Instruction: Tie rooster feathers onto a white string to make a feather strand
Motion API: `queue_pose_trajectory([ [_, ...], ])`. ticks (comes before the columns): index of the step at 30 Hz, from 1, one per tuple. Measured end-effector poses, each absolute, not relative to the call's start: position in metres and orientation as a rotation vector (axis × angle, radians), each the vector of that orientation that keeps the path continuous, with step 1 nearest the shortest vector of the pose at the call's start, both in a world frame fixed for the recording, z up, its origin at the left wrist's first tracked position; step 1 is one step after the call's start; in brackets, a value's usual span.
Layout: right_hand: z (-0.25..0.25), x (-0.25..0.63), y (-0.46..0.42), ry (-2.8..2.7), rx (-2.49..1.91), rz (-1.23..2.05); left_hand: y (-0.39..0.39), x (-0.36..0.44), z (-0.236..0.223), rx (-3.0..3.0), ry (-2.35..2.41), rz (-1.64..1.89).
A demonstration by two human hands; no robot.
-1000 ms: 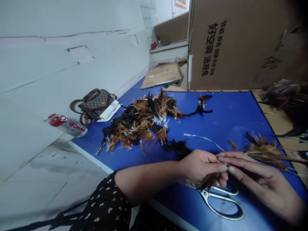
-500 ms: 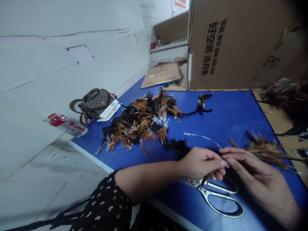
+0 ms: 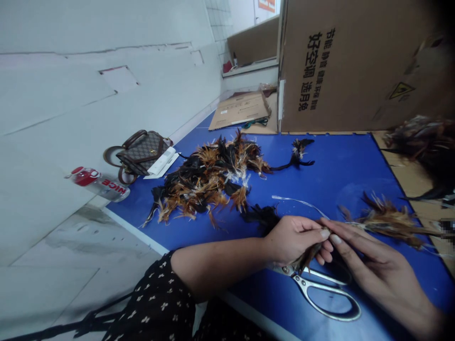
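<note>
My left hand (image 3: pixel 296 239) pinches a small brown feather tuft (image 3: pixel 306 257) that hangs below its fingers. My right hand (image 3: pixel 369 263) meets it fingertip to fingertip and holds the end of a strip of brown feathers (image 3: pixel 389 221) that runs off to the right over the blue mat (image 3: pixel 337 170). Silver scissors (image 3: pixel 322 293) lie flat on the mat directly under both hands. A thin clear strand (image 3: pixel 298 202) curves across the mat just beyond my left hand.
A big heap of black and orange feathers (image 3: pixel 208 180) lies mid-mat, with a small black tuft (image 3: pixel 296 154) behind it. A large cardboard box (image 3: pixel 355 66) stands at the back. A handbag (image 3: pixel 140 150) and bottle (image 3: pixel 97 183) sit on the floor at left. More feathers (image 3: pixel 424 147) pile at right.
My two hands shifted slightly together, fingertips staying joined; the brown tuft under my left hand moved a little. Scissors and feather heap stayed put.
</note>
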State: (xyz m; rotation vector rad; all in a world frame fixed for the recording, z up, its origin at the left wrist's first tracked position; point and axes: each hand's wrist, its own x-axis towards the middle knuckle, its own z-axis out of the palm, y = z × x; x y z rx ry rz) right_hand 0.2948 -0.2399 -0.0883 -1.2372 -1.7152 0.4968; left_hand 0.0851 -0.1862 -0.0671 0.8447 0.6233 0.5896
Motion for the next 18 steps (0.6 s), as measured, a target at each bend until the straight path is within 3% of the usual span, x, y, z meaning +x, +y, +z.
queue_pose_trajectory([
  [18, -0.074, 0.297, -0.233, -1.736, -1.219, 0.542, -0.187, 0.078, -0.052, 1.029, 0.674, 0.438],
])
